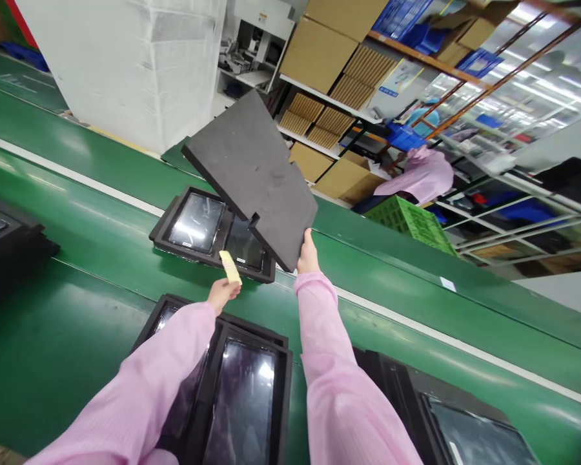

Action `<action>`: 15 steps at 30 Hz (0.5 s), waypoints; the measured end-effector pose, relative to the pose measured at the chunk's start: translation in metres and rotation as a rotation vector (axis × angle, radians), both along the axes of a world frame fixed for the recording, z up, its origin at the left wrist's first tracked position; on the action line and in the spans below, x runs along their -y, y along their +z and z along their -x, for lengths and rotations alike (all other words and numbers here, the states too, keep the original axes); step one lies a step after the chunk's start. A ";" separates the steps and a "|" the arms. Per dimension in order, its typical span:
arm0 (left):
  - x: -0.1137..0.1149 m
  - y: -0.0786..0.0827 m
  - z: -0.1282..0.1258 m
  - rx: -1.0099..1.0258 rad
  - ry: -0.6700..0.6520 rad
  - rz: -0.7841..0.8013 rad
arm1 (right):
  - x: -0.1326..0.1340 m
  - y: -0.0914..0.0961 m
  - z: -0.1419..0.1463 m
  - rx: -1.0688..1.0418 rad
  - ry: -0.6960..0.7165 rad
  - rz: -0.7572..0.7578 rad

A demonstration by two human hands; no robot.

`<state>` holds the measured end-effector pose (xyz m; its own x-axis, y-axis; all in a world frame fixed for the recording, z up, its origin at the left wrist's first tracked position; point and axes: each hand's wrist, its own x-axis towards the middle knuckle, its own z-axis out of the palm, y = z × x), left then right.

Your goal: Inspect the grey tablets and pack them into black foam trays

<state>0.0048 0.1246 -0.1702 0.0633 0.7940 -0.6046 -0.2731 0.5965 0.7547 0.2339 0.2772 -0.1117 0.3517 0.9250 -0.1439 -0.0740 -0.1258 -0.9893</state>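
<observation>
Pink sleeves [140, 400] fill the bottom of the view. Under them sit the near trays [244, 394], black ones with dark, shiny screens inside, one tray lying partly on top of another. They rest on a green belt [77, 323].

At the far left edge, a side tray [7, 242], black too, sits on the belt. Its inside is hard to see.

Next comes the left hand [223, 294]. Its fingers are pinched on a small, pale yellow strip [230, 266], which sticks up from the fingertips right at the near edge of the open tray [164, 236]. This black tray holds two screens side by side. The left screen [197, 221] is in plain sight and bright with glare. The right screen [244, 245] is partly hidden behind the foam sheet [254, 174].

The right hand [308, 255] is closed on the low corner of that foam sheet, a big, dark gray slab with a notch cut in its lower edge. The sheet is tipped up in the air, not lying flat. Its low end hangs just above the right side of the open tray, and its high end points up and away to the left.

Behind the belt, from left to right, stand a big white wrapped block [126, 64], shelves with brown boxes [319, 45], a green crate [409, 223], and another person in a pink coat [423, 174] — bent over and well apart from both hands.
</observation>
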 end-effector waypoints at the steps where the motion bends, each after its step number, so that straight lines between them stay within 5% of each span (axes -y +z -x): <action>1: 0.016 0.003 0.012 0.005 0.008 -0.022 | -0.005 -0.006 0.003 0.037 0.023 0.016; 4: 0.060 0.015 0.058 -0.040 0.115 -0.118 | -0.012 -0.026 0.015 0.099 0.051 0.067; 7: 0.078 0.025 0.108 -0.173 0.296 -0.231 | -0.010 -0.044 0.023 0.205 0.032 0.114; 12: 0.053 0.037 0.153 -0.383 0.447 -0.336 | -0.006 -0.058 0.026 0.380 -0.014 0.157; 15: 0.022 0.046 0.140 -0.432 0.226 -0.393 | -0.007 -0.057 0.025 0.465 -0.015 0.179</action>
